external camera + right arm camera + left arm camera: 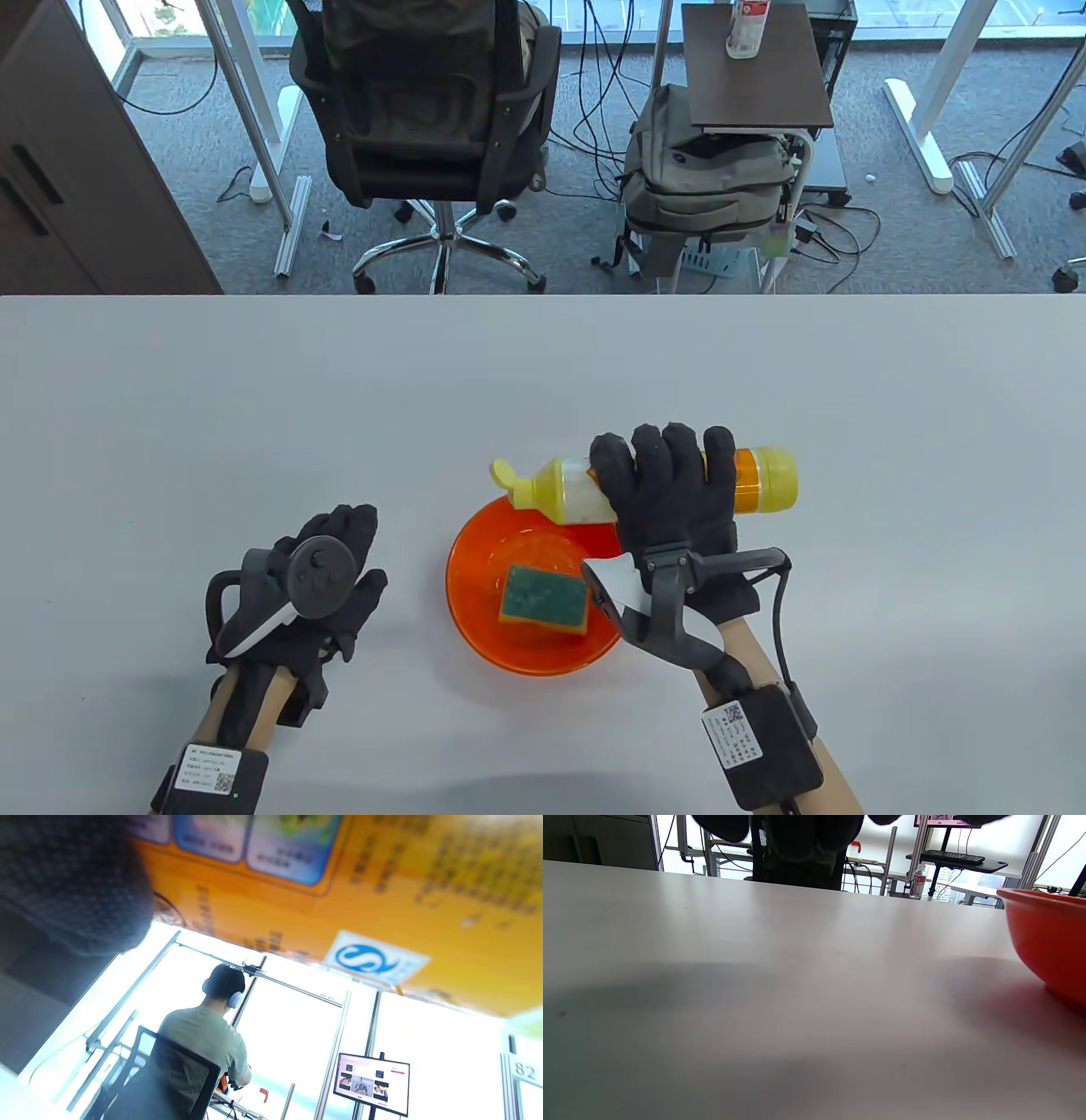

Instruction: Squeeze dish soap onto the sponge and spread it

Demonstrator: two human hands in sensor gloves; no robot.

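Dish soap bottle [653, 486], yellow with an orange label band, lies nearly on its side in your right hand [670, 501], held in the air above the far rim of an orange bowl [475, 611]. Its flip cap [507, 475] is open and points left, out over the bowl's far left edge. Your gloved fingers [666, 454] wrap over the top of the bottle around its middle, gripping it firmly; the bottle's base sticks out to the right past your hand.

Inside the bowl lies the sponge [543, 599], green scouring side up with a yellow layer showing along its near edge. It sits flat near the bowl's middle, below and slightly to the right of the bottle's cap, not touching it.

Your left hand [318, 577] rests on the white table [254, 407], well to the left of the bowl and apart from it. Its fingers are loosely spread and hold nothing.

From your left wrist, the bowl's orange wall [1048, 938] shows at the right edge, standing on the table. From your right wrist, the bottle's orange label [339, 891] fills the upper part, blurred and very close, with a dark gloved finger [72, 882] at the upper left.
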